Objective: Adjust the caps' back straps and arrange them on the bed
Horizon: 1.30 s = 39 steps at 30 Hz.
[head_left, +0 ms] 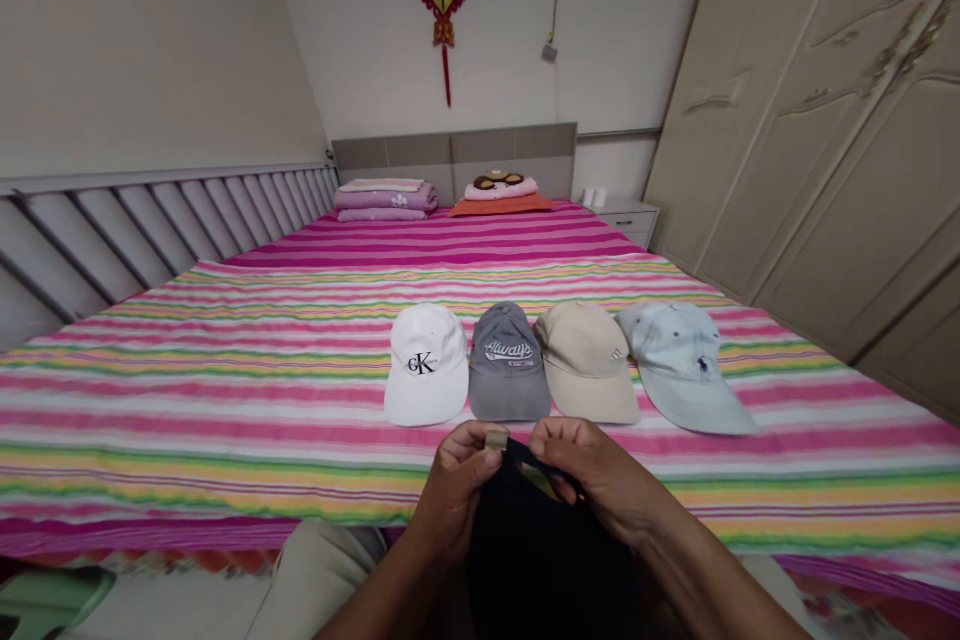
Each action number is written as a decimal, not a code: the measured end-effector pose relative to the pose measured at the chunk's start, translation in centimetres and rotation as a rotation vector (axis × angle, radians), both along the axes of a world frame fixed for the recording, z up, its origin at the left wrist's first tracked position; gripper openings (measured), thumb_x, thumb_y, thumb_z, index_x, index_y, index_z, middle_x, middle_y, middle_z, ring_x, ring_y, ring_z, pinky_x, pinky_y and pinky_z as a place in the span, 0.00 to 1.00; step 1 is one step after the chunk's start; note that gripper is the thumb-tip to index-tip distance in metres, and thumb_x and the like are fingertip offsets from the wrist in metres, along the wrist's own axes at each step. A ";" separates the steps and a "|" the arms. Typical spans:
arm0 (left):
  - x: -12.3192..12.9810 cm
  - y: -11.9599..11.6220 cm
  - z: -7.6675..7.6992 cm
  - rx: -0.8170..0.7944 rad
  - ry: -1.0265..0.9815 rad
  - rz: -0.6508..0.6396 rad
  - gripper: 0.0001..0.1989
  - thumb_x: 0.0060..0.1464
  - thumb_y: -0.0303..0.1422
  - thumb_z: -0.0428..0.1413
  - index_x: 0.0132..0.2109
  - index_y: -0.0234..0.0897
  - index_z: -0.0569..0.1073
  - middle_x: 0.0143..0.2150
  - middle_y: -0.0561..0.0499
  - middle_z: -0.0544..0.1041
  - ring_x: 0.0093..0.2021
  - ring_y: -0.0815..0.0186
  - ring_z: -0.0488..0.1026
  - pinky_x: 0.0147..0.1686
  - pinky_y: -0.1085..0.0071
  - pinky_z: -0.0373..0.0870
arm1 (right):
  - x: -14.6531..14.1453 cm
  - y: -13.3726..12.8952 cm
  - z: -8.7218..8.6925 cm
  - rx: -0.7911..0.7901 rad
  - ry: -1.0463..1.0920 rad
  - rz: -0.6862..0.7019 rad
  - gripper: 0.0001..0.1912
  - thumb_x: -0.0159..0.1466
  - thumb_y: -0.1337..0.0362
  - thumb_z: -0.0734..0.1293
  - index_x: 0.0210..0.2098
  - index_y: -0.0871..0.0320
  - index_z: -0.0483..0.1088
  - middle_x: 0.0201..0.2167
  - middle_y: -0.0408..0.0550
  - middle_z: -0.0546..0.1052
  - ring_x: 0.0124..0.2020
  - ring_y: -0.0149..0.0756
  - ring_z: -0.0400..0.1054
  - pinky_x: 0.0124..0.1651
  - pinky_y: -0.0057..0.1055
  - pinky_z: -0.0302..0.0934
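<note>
A black cap [551,560] hangs in front of me at the bed's near edge, its back strap turned up. My left hand [463,475] pinches the strap by a small metal buckle [496,440]. On the other side, my right hand [589,470] is closed on the dark strap, thumb against fingers. Just beyond my hands several caps lie in a row: a white cap [426,360] with black letters, a grey cap [510,365] with white lettering, a beige cap [589,360], and a pale blue cap [686,365] with a small dark logo.
The caps rest on a bed [225,400] with a striped sheet. Folded purple bedding [386,202] and a pink pillow [501,188] lie by the headboard [450,155]. A railing [150,230] runs along the left; a wardrobe [810,140] stands right. A green stool [56,600] is at lower left.
</note>
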<state>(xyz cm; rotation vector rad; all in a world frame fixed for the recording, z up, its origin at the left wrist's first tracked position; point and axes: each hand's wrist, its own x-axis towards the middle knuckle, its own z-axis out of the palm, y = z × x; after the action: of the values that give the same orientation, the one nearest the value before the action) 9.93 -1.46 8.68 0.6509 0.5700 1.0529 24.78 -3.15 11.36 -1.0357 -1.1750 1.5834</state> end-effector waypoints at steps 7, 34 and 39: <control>-0.1 0.0 0.3 0.003 0.001 0.000 0.16 0.29 0.31 0.66 0.30 0.34 0.71 0.21 0.54 0.74 0.21 0.73 0.69 0.22 0.79 0.62 | 0.0 0.1 0.0 -0.017 0.029 0.008 0.13 0.51 0.57 0.66 0.20 0.61 0.64 0.13 0.36 0.62 0.13 0.20 0.46 0.16 0.22 0.37; -0.4 0.1 -0.4 0.321 0.190 0.009 0.11 0.35 0.30 0.63 0.30 0.34 0.73 0.24 0.54 0.71 0.25 0.74 0.64 0.26 0.79 0.59 | -0.2 0.1 -0.3 -0.081 0.027 0.006 0.13 0.48 0.58 0.69 0.19 0.60 0.64 0.08 0.31 0.55 0.11 0.19 0.41 0.15 0.23 0.33; -0.7 0.4 -0.7 0.395 0.222 0.000 0.10 0.37 0.29 0.62 0.31 0.34 0.73 0.27 0.54 0.69 0.27 0.74 0.65 0.28 0.78 0.60 | -0.5 0.0 -0.4 -0.092 0.050 0.006 0.14 0.49 0.56 0.69 0.20 0.60 0.63 0.07 0.31 0.55 0.11 0.19 0.41 0.15 0.22 0.34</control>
<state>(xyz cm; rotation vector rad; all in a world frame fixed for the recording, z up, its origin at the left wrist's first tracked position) 9.21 -1.06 7.95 1.1250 0.5569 1.1110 24.31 -3.16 10.93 -1.0462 -1.0811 1.6715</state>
